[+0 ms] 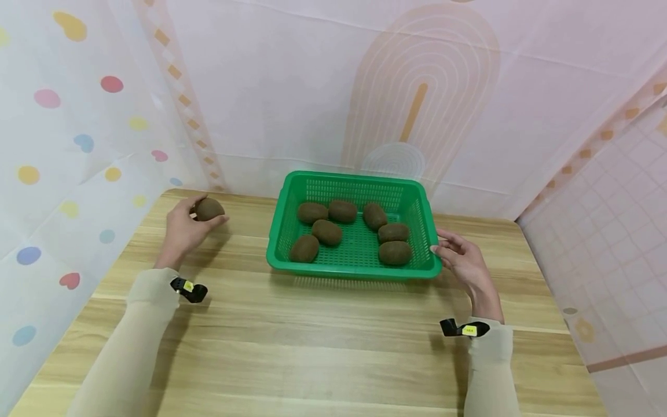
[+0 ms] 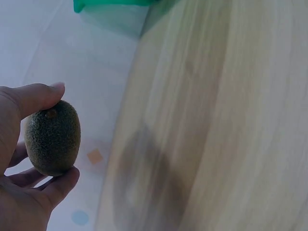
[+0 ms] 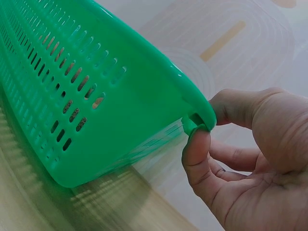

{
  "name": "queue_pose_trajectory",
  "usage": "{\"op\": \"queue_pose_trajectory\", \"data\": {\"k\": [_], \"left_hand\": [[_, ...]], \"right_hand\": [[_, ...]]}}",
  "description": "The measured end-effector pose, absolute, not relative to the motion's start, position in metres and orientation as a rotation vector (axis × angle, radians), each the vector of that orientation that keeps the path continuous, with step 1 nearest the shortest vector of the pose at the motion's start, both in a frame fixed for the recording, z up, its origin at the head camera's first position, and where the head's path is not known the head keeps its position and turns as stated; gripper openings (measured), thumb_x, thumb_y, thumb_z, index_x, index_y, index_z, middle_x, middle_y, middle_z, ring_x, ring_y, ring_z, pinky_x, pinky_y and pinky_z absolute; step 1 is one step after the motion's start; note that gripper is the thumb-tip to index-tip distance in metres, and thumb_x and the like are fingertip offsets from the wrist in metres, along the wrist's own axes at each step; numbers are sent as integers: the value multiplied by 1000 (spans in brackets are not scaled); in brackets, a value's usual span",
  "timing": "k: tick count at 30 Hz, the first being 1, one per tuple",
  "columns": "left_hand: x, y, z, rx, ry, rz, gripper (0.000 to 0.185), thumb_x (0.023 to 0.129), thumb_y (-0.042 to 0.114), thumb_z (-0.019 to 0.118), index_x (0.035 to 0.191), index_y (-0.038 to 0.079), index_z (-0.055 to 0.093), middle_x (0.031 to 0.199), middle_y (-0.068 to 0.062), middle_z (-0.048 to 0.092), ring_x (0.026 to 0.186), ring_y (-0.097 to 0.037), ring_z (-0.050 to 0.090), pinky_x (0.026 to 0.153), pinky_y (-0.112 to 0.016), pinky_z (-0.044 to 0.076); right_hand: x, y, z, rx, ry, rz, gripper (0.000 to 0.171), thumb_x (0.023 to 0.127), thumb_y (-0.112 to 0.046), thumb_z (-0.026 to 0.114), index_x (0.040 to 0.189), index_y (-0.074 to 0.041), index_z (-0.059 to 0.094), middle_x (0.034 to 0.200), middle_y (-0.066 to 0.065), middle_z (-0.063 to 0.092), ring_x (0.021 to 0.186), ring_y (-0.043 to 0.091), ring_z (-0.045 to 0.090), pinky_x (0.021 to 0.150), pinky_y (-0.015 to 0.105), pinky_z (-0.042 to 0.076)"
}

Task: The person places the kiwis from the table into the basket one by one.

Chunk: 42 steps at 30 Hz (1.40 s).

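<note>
Fingers [image 2: 45, 96] round fuzzy oval kiwi [image 2: 52, 137]

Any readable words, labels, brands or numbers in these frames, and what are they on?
No text can be read.
Yellow tag on the right wrist band: dark marks, too small to read.
Yellow tag on the left wrist band: no legible marks.
Green basket, kiwis, table and backdrop: patterns only, no words.

In the left wrist view the green basket [image 2: 113, 4] is cut off by the top edge, and the worktop [image 2: 231, 120] is blurred. In the right wrist view the basket's contents are hidden behind its wall.
</note>
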State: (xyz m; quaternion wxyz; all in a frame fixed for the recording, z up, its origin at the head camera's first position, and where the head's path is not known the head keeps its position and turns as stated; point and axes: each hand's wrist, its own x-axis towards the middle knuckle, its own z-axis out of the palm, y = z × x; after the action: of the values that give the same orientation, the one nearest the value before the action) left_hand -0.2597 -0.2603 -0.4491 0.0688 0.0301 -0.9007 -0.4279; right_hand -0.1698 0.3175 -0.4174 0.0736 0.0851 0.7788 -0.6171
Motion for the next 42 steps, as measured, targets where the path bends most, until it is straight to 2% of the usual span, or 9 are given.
{"op": "queue_pose_trajectory", "data": {"k": [11, 16, 24, 42], "left_hand": [[-252, -237, -427, -48, -2628, -1304, 80, 87, 38, 82, 154, 10, 48, 150, -22, 51, 130, -38, 51, 103, -57, 50], [-249, -226, -419, -92, -2598, -1344, 80, 86, 33, 85, 153, 11, 48, 153, -21, 49, 133, -40, 50, 104, -60, 49], [-244, -206, -411, -158, -2553, -1370, 74, 84, 27, 86, 150, 13, 54, 152, -14, 51, 131, -34, 54, 101, -56, 53], [-236, -172, -396, -332, -2499, -1410, 74, 81, 18, 89, 147, 12, 57, 143, -14, 56, 127, -30, 55, 99, -55, 56]], "right_hand": [[-169, 319, -418, 245, 2317, -1869, 60, 102, -18, 64, 157, -9, 41, 113, -5, 58, 98, 2, 63, 85, 17, 56], [-170, 319, -419, 226, 2305, -1882, 60, 102, -17, 64, 157, -8, 41, 111, -5, 60, 97, 2, 63, 84, 17, 56], [-171, 320, -421, 222, 2279, -1915, 60, 101, -17, 66, 156, -7, 42, 111, -4, 59, 95, 3, 64, 83, 17, 57], [-168, 318, -416, 261, 2214, -1963, 63, 98, -20, 71, 154, -7, 45, 109, -4, 59, 92, 3, 63, 79, 16, 56]]}}
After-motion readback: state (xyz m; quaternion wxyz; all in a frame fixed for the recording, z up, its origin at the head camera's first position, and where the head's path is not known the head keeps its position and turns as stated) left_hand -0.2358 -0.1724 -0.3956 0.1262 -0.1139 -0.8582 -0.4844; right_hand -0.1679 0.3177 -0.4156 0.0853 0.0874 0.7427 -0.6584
